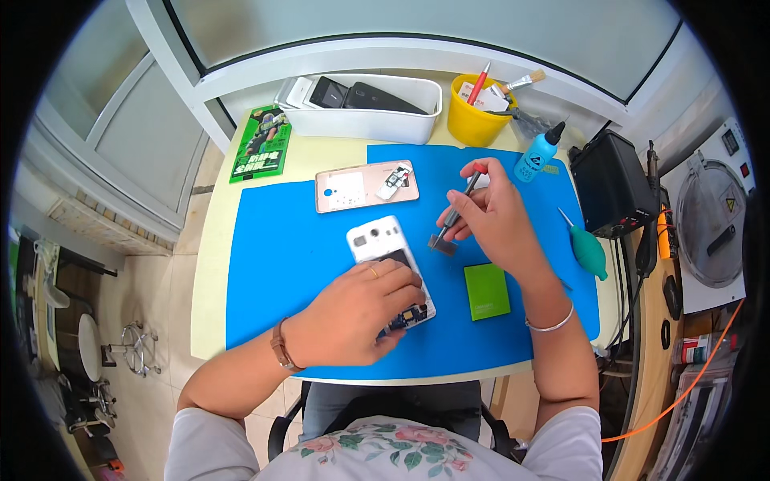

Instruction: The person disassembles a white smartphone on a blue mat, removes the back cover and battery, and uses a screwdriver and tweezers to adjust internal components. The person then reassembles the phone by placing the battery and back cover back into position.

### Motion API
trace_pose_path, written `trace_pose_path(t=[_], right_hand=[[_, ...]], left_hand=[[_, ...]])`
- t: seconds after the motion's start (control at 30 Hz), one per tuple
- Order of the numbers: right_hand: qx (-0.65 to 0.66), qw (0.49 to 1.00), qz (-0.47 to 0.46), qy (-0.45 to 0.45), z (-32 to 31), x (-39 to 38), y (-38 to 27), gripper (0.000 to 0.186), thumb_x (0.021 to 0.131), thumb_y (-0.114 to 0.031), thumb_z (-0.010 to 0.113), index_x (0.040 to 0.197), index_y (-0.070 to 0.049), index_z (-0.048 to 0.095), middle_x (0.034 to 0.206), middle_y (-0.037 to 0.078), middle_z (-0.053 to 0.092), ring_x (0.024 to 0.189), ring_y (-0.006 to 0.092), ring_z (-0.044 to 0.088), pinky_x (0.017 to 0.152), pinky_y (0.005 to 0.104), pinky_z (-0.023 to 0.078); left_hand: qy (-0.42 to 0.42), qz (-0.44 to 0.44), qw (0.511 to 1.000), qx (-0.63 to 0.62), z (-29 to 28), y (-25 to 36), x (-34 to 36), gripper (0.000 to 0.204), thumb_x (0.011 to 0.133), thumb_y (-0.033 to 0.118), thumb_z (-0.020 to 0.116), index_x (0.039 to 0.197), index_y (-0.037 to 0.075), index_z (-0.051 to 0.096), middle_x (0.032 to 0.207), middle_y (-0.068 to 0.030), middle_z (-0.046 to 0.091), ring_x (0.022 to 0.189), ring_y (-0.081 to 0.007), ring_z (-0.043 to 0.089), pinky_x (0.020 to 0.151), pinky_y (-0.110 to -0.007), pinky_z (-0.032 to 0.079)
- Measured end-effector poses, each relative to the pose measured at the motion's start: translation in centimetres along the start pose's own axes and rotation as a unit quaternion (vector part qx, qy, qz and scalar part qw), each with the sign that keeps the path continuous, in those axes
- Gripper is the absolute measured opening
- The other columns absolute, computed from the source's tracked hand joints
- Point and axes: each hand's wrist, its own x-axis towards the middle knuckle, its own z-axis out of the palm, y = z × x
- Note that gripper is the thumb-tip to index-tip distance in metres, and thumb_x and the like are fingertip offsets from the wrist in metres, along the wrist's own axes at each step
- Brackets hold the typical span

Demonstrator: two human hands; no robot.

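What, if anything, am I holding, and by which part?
Your right hand holds a slim tool by its middle; your left hand covers part of a white phone, its grip hidden.

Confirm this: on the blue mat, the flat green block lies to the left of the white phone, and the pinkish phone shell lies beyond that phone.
Not quite: the head view shows the flat green block to the right of the white phone, on the blue mat. The pinkish phone shell does lie beyond that phone.

Pale table [211,280], blue mat [277,264], white bin [361,127], yellow tub [473,128], green packet [261,144]
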Motion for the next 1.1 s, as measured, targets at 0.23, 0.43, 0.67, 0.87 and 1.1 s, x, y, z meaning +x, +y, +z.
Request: trace_pose_path(t=[0.23, 0.43, 0.67, 0.87, 1.1], right_hand=[[0.025, 0.999, 0.005, -0.022, 0.5, -0.8, -0.9, 0.035, 0.105, -0.007, 0.07, 0.126, -0.003, 0.042, 0.089, 0.017, 0.077, 0.075, 0.0213, 0.08, 0.061, 0.0277, 0.062], [-0.047, 0.989, -0.11, -0.085, 1.8, -2.1, -1.3, 0.039, 0.102, -0.003, 0.071, 0.125, -0.006, 0.039, 0.087, 0.016, 0.074, 0.076, 0.0244, 0.08, 0.062, 0.0313, 0.061], [-0.118, 0.965, -0.194, -0.127, 2.3, -3.7, -1.0, 0.045, 0.098, -0.003, 0.075, 0.127, -0.008, 0.04, 0.084, 0.019, 0.072, 0.072, 0.0337, 0.078, 0.06, 0.0351, 0.058], [-0.173, 0.952, -0.215, -0.129, 2.2, -3.7, -1.4, 0.044, 0.093, -0.002, 0.082, 0.12, -0.008, 0.048, 0.084, 0.011, 0.071, 0.07, 0.0225, 0.078, 0.06, 0.0287, 0.059], [-0.204, 0.934, -0.259, -0.14, 1.9, -3.6, -1.4, 0.048, 0.087, -0.013, 0.091, 0.115, -0.011, 0.052, 0.086, 0.013, 0.074, 0.071, 0.026, 0.078, 0.058, 0.0316, 0.057]], left_hand=[[-0.013, -0.01, 0.999, -0.045, -1.9, -2.0, -0.1, 0.045, 0.073, 0.009, 0.091, 0.115, 0.012, 0.076, 0.12, -0.0078, 0.072, 0.115, -0.0311, 0.067, 0.098, -0.042, 0.057], [0.03, -0.006, 0.999, 0.019, -1.9, -2.9, -0.4, 0.042, 0.071, 0.019, 0.097, 0.109, 0.013, 0.08, 0.11, -0.0051, 0.074, 0.106, -0.0288, 0.067, 0.091, -0.041, 0.056], [0.03, -0.04, 0.999, 0.018, -2.0, -2.7, -0.3, 0.034, 0.071, 0.018, 0.095, 0.101, 0.012, 0.081, 0.097, -0.0035, 0.074, 0.098, -0.0272, 0.069, 0.083, -0.04, 0.058], [0.028, -0.075, 0.997, 0.011, -1.8, -2.5, -0.3, 0.031, 0.073, 0.021, 0.097, 0.098, 0.014, 0.079, 0.089, 0.0001, 0.072, 0.092, -0.0244, 0.069, 0.075, -0.039, 0.057], [0.009, -0.085, 0.996, 0.001, -2.3, -2.4, -0.4, 0.027, 0.076, 0.021, 0.095, 0.096, 0.012, 0.079, 0.088, -0.0027, 0.074, 0.092, -0.0264, 0.071, 0.075, -0.04, 0.058]])
